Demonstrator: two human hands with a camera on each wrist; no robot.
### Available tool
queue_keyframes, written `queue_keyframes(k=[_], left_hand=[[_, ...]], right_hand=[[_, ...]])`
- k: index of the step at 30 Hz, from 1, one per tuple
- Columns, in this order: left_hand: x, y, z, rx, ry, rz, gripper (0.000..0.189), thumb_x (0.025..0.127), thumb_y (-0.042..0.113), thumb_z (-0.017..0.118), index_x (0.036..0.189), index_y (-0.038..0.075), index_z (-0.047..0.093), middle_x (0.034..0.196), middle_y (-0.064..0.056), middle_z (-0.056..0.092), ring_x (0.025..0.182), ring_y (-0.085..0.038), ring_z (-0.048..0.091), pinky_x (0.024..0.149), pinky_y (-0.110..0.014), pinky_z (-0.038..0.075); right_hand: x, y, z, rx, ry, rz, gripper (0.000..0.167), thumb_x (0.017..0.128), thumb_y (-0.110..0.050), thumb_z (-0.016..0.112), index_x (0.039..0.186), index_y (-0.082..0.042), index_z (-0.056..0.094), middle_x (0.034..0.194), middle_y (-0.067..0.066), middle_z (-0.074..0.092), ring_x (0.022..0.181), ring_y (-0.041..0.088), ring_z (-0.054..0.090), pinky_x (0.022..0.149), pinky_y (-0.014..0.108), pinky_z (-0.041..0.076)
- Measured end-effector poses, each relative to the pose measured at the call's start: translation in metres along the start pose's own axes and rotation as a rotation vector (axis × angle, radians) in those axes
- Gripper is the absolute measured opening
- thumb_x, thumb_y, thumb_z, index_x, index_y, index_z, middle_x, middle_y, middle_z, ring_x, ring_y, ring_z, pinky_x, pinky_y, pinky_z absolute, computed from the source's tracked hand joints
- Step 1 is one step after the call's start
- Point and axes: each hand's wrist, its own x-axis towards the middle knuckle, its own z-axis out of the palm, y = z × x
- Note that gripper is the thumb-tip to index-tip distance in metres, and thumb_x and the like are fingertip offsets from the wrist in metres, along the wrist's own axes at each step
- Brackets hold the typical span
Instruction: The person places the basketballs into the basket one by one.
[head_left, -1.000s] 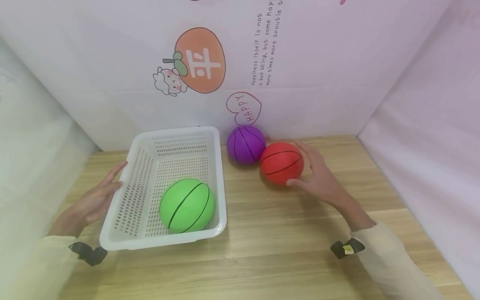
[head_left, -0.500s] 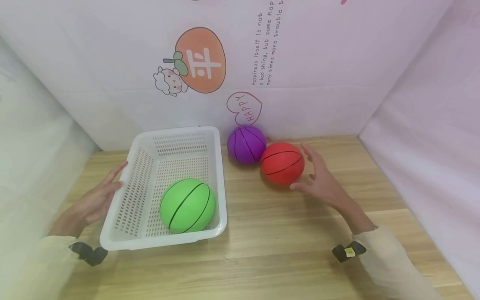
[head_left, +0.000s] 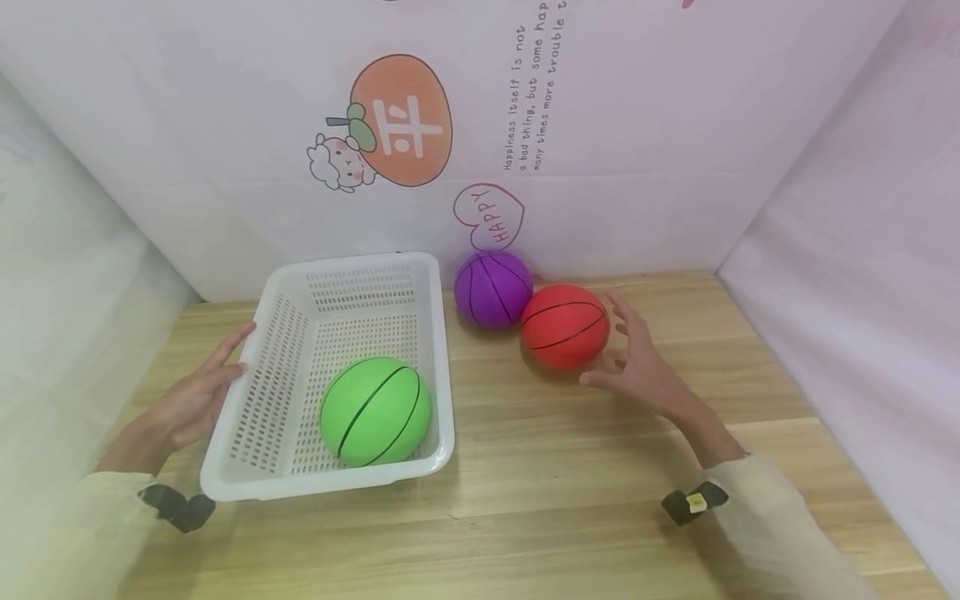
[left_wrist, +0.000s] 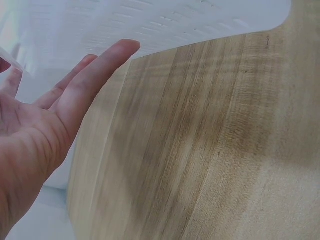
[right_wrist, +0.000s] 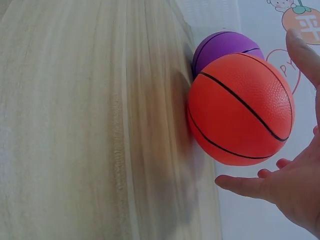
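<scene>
In the head view a white slotted plastic basket point(head_left: 438, 358) stands at left with a green ball point(head_left: 375, 412) marked like a basketball inside, near its front right corner. My left hand point(head_left: 191, 404) is at the basket's left side, its fingertips against the rim. Seen from the left wrist, that hand's fingers point(left_wrist: 95, 75) extend along the basket's outer wall point(left_wrist: 200, 20). A red ball point(head_left: 566, 327) rests on the table, close against a purple ball point(head_left: 492, 289). Fingers spread, my right hand point(head_left: 637, 362) is just right of the red ball, with a gap between them.
The wood-grain table point(head_left: 525, 500) meets a white printed cloth backdrop point(head_left: 622, 167) right behind the purple ball. White cloth sides point(head_left: 862, 275) bound the table at left and right.
My right hand has drawn back slightly to the right, away from the red ball. The left hand, basket and balls look unmoved.
</scene>
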Motion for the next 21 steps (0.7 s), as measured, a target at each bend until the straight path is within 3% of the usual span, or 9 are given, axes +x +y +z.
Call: queue_keyframes(k=[6,10,14,21], left_hand=[[0.0,-0.001,-0.001,-0.005,0.006,-0.002,0.064,0.111,0.012,0.024,0.159,0.04,-0.008,0.14,0.012,0.048,0.119,-0.017,0.058,0.089,-0.046,0.053],[-0.001,-0.001,-0.001,-0.005,0.011,-0.004,0.064,0.111,0.012,0.025,0.159,0.04,-0.008,0.139,0.012,0.049,0.119,-0.017,0.059,0.089,-0.046,0.053],[-0.001,-0.001,-0.001,0.006,0.013,-0.003,0.064,0.111,0.013,0.025,0.159,0.04,-0.008,0.139,0.011,0.049,0.119,-0.017,0.059,0.089,-0.046,0.053],[0.0,0.0,-0.001,-0.038,-0.017,0.015,0.064,0.111,0.01,0.022,0.16,0.038,-0.009,0.139,0.008,0.052,0.12,-0.021,0.059,0.09,-0.048,0.052]], right_hand=[[0.005,0.006,0.001,0.051,0.004,0.034,0.116,0.081,-0.018,0.085,0.161,-0.031,0.002,0.162,0.016,0.007,0.141,0.047,0.02,0.094,0.065,0.045],[0.008,0.007,0.001,0.045,0.007,0.058,0.113,0.084,-0.016,0.082,0.161,-0.026,0.0,0.161,0.02,0.008,0.141,0.048,0.023,0.098,0.069,0.039],[0.011,0.003,0.002,0.034,0.013,0.101,0.11,0.086,-0.023,0.08,0.162,-0.026,0.0,0.162,0.019,0.01,0.142,0.046,0.025,0.1,0.073,0.032],[0.017,-0.003,0.008,0.017,0.036,0.159,0.107,0.088,-0.034,0.077,0.162,-0.027,0.0,0.162,0.018,0.011,0.141,0.044,0.024,0.101,0.072,0.032]])
